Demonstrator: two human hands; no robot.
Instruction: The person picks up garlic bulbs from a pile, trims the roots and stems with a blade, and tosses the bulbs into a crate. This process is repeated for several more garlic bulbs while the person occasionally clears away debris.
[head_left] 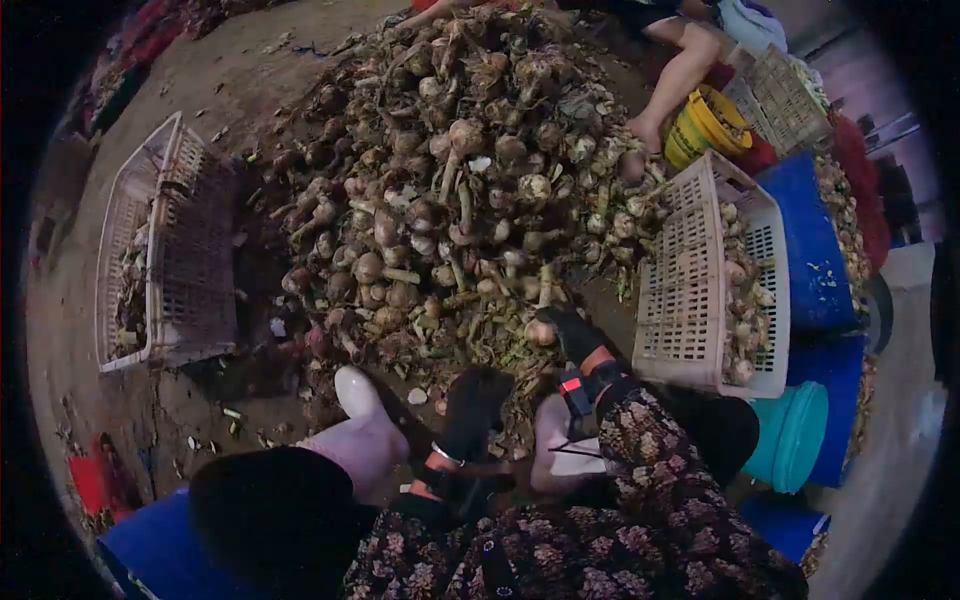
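Note:
A large heap of dirty garlic bulbs with stalks (400, 230) lies on the ground in front of me. My right hand (575, 335), in a black glove, is at the heap's near edge with its fingers closed on a pale garlic bulb (540, 332). Between my boots is my left hand (475, 405), also in a black glove, with a bracelet at the wrist. Its fingers blend into the dark, so their pose and anything in them stay hidden. Loose stalks and peelings (520, 395) lie just beside it.
A white crate (190, 270) stands left, partly filled. On the right are another white crate (685, 280) holding bulbs, blue bins (815, 250), a teal bucket (790, 435) and a yellow bucket (690, 135). Another person's bare leg (685, 75) shows behind. My white boot (360, 400) borders the heap.

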